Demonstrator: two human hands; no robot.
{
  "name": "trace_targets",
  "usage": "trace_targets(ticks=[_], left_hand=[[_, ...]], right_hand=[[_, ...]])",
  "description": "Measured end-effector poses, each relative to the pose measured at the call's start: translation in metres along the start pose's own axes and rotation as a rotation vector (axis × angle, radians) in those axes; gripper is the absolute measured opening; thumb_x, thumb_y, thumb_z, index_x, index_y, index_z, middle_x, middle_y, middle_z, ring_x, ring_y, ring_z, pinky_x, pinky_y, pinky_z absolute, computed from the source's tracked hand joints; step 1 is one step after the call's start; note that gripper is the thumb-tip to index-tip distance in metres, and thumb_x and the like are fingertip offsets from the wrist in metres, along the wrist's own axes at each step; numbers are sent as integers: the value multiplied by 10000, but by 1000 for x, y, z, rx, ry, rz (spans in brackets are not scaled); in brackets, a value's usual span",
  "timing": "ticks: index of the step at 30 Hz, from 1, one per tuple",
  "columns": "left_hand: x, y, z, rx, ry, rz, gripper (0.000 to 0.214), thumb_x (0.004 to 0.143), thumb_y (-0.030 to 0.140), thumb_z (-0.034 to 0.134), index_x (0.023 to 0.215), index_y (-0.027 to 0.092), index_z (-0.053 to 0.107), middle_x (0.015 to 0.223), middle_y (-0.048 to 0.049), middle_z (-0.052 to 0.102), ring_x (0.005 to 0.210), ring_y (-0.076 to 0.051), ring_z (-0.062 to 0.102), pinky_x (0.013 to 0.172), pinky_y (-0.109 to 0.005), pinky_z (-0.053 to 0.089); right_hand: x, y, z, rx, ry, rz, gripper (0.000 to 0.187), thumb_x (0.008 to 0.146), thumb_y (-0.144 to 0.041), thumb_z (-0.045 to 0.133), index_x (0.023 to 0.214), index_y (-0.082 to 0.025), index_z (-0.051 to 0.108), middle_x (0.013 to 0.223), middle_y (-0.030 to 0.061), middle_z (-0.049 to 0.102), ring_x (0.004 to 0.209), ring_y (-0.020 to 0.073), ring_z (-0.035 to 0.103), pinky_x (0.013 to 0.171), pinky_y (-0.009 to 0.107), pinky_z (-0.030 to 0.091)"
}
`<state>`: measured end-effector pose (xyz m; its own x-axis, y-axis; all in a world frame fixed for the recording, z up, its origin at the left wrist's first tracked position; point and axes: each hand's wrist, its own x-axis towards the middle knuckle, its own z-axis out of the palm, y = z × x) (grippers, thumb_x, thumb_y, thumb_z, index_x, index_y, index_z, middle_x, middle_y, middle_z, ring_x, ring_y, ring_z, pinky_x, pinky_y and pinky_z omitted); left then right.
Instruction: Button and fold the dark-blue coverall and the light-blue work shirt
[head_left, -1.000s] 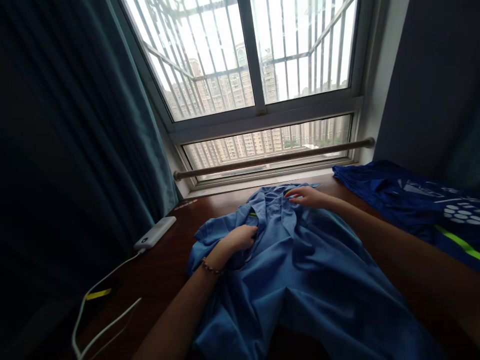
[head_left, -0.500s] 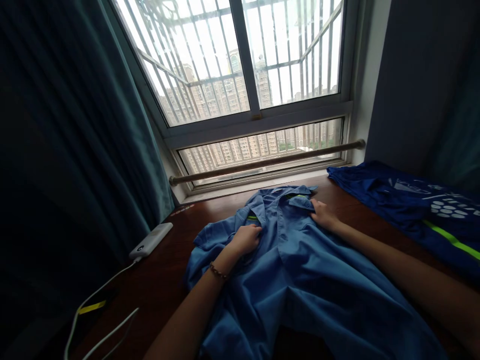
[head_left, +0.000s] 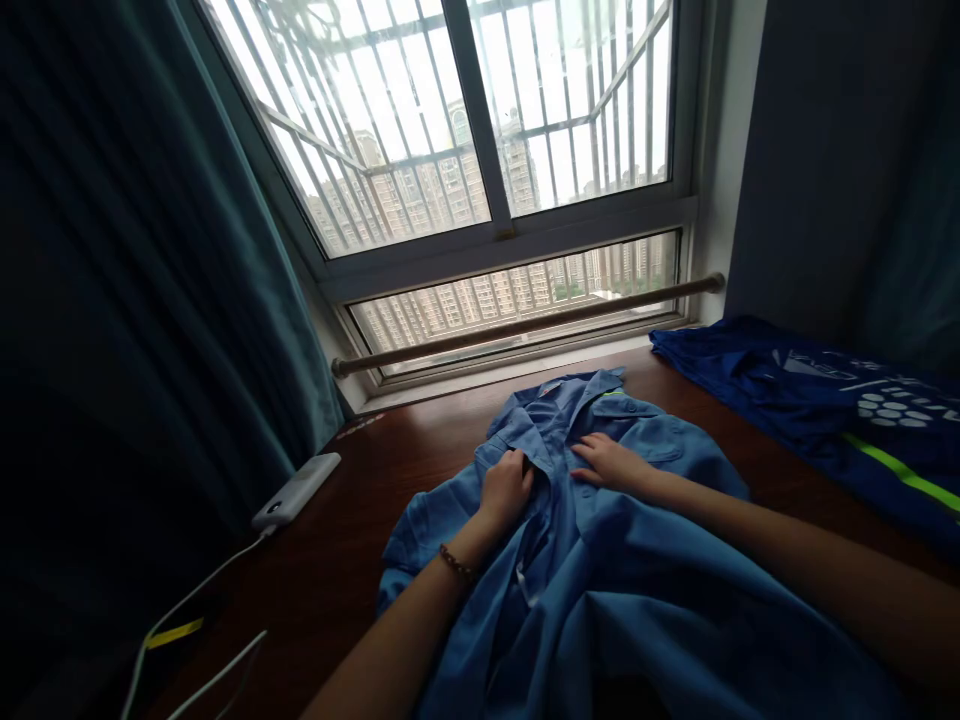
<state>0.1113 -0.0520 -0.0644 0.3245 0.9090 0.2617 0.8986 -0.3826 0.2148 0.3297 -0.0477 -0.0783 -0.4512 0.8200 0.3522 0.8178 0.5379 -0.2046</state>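
A light-blue work shirt [head_left: 637, 540] with a collar, chest pockets and a yellow-green stripe lies spread front up, its collar toward the window. My left hand [head_left: 510, 485], with a beaded bracelet at the wrist, is closed on the edge of the shirt's front opening at the left. That edge is lifted, and a bit of white shows inside the shirt lower down. Opposite it, my right hand [head_left: 611, 465] lies on the other front panel beside the opening, its fingers stretched out and apart. The shirt's lower part runs out of view.
A dark-blue garment [head_left: 787, 400] with white print and a yellow-green stripe lies at the right. On the brown wooden surface [head_left: 420, 430], a white power bank [head_left: 296, 492] with a white cable sits at the left. A curtain [head_left: 247, 300] and a barred window stand beyond.
My right hand has left the right pocket flap and moved left to the shirt's front opening. My left hand has shifted slightly right and now holds the opening's edge, which is raised.
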Motion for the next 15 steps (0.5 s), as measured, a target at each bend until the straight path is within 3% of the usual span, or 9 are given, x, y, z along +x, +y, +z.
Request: trace_targets(ticks=[3, 8, 12, 15], left_hand=[[-1, 0, 11, 77, 64, 113, 373, 813, 350, 433, 1091, 110, 491, 1126, -140, 526, 1054, -246, 487, 898, -354, 376], [-1, -2, 13, 103, -59, 303, 565, 801, 403, 441, 1292, 140, 346, 1306, -106, 420, 1206, -253, 344, 1017, -389, 259], [-2, -1, 12, 162, -152, 301, 530, 826, 416, 385, 1319, 229, 328, 1377, -54, 345, 1240, -282, 289, 1018, -448, 230], [-4, 1, 10, 205, -191, 225, 501, 840, 453, 339, 1306, 269, 352, 1384, -63, 329, 1243, -314, 279, 991, -478, 242]], right_hand=[[-5, -11, 15, -23, 3, -35, 552, 804, -464, 486, 1187, -68, 507, 1222, 209, 471, 1170, 302, 385, 961, 401, 347], [-12, -8, 9, 53, -38, -102, 658, 780, -553, 465, 1249, -92, 457, 1273, 183, 438, 1205, 301, 347, 986, 419, 322], [-13, -12, 1, 82, -84, -152, 769, 711, -630, 494, 1270, -105, 432, 1293, 183, 415, 1196, 330, 340, 982, 457, 306], [-13, -19, -3, 86, -90, -169, 685, 701, -550, 560, 1238, -137, 462, 1246, 157, 462, 1132, 318, 391, 939, 442, 345]])
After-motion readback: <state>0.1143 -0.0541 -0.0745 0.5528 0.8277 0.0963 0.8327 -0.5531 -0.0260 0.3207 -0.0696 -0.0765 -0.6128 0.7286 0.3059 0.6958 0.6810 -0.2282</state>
